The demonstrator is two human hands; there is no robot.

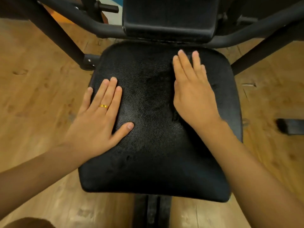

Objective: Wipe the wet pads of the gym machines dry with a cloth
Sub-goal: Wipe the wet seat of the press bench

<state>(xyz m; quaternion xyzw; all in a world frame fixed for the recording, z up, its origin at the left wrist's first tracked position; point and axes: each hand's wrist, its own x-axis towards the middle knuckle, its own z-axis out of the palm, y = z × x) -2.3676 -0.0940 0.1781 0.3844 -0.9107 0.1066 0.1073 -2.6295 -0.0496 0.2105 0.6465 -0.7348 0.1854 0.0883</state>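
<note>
Black pebbled seat pad (148, 137) level, dark cloth (174, 116) atop

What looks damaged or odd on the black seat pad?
The seat pad has small scuffs or tears in its near left part, and a darker patch lies in its middle beside the right hand; wetness or a dark cloth, I cannot tell.

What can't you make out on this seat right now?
1. Cloth: head view, dark, mostly hidden under the right hand; its outline is unclear.
2. Seat pad: wet or dry patches unreadable on the dark grain.
3. Back pad: cut off by the top edge.
</note>
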